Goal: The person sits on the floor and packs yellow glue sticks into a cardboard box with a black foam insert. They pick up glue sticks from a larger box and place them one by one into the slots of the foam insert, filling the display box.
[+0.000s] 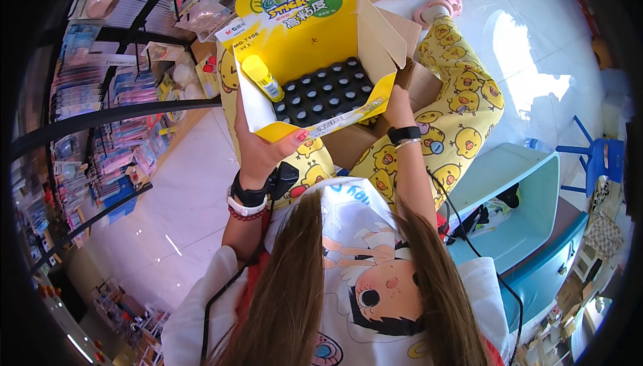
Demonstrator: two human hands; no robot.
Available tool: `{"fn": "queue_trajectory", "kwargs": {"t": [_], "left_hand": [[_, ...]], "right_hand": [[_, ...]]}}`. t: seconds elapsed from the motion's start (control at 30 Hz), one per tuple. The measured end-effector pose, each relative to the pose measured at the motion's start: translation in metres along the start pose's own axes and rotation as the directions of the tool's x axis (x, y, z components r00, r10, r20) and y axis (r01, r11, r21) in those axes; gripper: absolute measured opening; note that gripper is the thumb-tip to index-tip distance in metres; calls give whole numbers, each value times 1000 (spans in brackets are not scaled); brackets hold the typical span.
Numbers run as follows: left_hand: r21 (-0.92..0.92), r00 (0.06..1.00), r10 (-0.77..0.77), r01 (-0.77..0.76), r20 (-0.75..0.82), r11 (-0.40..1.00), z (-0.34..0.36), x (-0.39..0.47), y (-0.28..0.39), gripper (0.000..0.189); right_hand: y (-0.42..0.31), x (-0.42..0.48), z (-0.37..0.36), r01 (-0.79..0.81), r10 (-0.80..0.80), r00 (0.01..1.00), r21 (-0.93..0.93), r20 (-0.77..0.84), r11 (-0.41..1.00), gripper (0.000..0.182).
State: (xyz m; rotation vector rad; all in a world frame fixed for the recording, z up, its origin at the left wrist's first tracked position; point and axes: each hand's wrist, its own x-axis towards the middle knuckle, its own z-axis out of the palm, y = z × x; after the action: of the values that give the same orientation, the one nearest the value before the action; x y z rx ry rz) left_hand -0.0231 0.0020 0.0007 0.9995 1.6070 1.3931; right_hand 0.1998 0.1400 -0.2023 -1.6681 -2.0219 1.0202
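Note:
A yellow M&G glue stick display box (321, 39) is tilted above my lap, its printed back panel raised. My left hand (266, 145) grips its left side, with the thumb over the front left corner. Inside, a black tray-like layer with several round pale-centred spots (326, 87) covers the bottom. One yellow glue stick (262, 77) leans in the left corner, on top of that layer. My right hand (400, 107) is against the box's right front corner. Its fingers are hidden behind the box, so I cannot tell what they hold.
An open cardboard carton (351, 142) sits between my knees, under the display box. Shelves of packaged goods (135, 115) with black rails stand close on the left. To the right are a light-blue plastic bin (527, 205) on its side and a blue stool (605, 160).

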Motion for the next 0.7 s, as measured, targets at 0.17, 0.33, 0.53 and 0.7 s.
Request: {"fn": "queue_trajectory", "kwargs": {"t": [0.17, 0.33, 0.53, 0.7], "left_hand": [[23, 997, 15, -17, 81, 1000, 3, 2, 9, 97], [-83, 991, -1, 12, 130, 996, 8, 3, 20, 96], [-125, 985, 56, -36, 164, 991, 10, 8, 31, 102], [-191, 971, 77, -34, 224, 981, 16, 12, 11, 107]], "right_hand": [[13, 9, 18, -132, 106, 990, 330, 97, 935, 17], [31, 11, 25, -117, 116, 993, 449, 29, 886, 14], [-21, 4, -49, 0, 16, 976, 73, -216, 997, 26], [-151, -35, -166, 292, 17, 845, 487, -535, 823, 13]]}}
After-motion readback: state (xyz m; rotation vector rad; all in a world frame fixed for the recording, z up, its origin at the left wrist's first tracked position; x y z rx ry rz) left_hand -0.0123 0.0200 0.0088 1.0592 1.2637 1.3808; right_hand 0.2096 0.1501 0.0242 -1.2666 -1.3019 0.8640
